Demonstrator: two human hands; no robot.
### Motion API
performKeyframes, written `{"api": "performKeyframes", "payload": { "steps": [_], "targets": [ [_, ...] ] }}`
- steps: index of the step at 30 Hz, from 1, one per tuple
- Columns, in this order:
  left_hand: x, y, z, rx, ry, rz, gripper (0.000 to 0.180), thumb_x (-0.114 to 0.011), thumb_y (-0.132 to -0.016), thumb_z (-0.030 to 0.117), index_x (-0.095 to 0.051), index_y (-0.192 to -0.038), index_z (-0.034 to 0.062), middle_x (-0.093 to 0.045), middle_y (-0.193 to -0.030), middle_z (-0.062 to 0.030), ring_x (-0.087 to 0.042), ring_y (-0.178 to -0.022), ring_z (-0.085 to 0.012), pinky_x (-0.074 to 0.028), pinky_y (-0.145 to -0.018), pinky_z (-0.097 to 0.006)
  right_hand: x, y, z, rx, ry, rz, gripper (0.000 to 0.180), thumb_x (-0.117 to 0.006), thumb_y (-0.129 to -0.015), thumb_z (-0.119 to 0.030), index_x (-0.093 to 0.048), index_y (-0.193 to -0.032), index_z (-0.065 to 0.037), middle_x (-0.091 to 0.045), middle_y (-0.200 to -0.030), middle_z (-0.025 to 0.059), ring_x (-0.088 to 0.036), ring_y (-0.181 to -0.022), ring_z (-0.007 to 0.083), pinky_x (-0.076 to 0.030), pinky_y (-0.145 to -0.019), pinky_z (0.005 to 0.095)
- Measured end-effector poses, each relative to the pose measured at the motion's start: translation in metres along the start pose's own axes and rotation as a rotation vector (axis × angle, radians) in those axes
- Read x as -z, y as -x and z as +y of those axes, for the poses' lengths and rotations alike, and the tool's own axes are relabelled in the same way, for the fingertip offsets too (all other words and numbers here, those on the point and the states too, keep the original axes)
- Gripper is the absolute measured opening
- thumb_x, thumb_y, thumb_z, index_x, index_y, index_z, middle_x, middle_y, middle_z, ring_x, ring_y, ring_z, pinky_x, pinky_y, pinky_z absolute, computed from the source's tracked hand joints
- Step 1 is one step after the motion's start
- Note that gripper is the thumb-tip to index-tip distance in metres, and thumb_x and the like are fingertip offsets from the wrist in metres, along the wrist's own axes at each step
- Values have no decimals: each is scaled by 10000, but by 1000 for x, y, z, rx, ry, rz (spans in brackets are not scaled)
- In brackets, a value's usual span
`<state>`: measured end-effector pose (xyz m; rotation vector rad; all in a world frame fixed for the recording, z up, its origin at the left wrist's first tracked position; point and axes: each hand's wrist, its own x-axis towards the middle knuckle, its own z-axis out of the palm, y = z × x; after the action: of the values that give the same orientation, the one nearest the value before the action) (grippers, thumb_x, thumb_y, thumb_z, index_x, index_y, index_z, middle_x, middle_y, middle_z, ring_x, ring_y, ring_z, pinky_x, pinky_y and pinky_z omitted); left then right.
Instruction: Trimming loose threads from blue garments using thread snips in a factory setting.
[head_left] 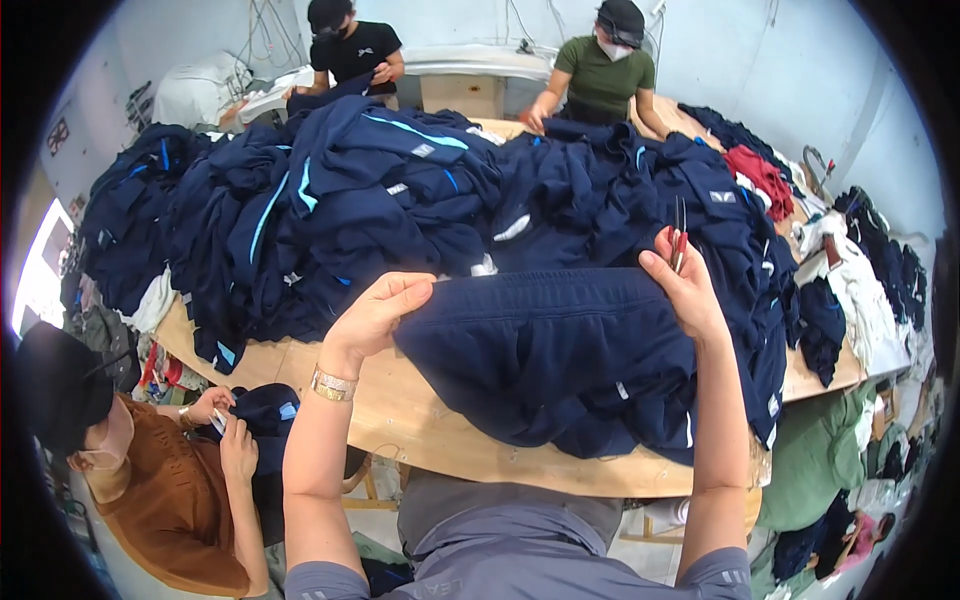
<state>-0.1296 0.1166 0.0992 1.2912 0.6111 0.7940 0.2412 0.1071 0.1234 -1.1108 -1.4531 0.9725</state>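
A navy garment (540,360) hangs stretched between my two hands, its gathered, stitched band running across the top. My left hand (372,315) pinches one end of that band, thumb pressed on the cloth. At the other end, my right hand (692,295) grips the band and also holds red-handled thread snips (680,245), whose metal points stick upward. The garment's lower part drapes over the near side of the wooden table (390,430). A small white tag (621,390) shows on navy cloth at its lower right.
A big heap of navy clothes (340,200) with light-blue strips covers the table. Two people (608,75) handle cloth across it. At my left, a person in brown (170,500) works on a navy piece. Red cloth (760,180) and white cloth (850,280) lie to the right.
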Motion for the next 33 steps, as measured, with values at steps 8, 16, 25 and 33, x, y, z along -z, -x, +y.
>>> {"api": "performKeyframes", "payload": {
  "steps": [8,16,25,33],
  "targets": [
    [41,38,54,-92,-1014,426,532,-621,-849,399,-413,-550,12,-322,-487,53,-260,-502,-55,-263,-485,-260,71,-52,-52,552,583,373,273,-684,-831,-170,-432,-775,-81,-345,-667,-83,-312,-585,17,-238,-498,188],
    [-25,43,144,-1217,-2058,1073,396,-752,-654,447,-562,-668,100,-557,-602,19,-509,-570,-160,-330,-756,-310,62,-50,-108,875,274,804,297,-643,-871,-206,-470,-702,-34,-362,-566,-53,-293,-517,35,-242,-451,207],
    [17,77,162,-1289,-1586,900,429,-741,-738,392,-572,-708,-1,-558,-653,-34,-503,-609,-139,-405,-578,-240,13,39,-117,434,-134,541,101,-650,-852,-124,-580,-888,-61,-519,-668,-46,-486,-596,24,-399,-547,164],
    [11,-39,103,-995,-1647,770,357,-827,-616,314,-638,-805,78,-621,-749,-14,-571,-654,-124,-469,-620,-256,-3,11,-10,270,287,393,172,-670,-847,-151,-525,-778,-89,-437,-677,-82,-402,-609,17,-323,-533,174]
  ]
}}
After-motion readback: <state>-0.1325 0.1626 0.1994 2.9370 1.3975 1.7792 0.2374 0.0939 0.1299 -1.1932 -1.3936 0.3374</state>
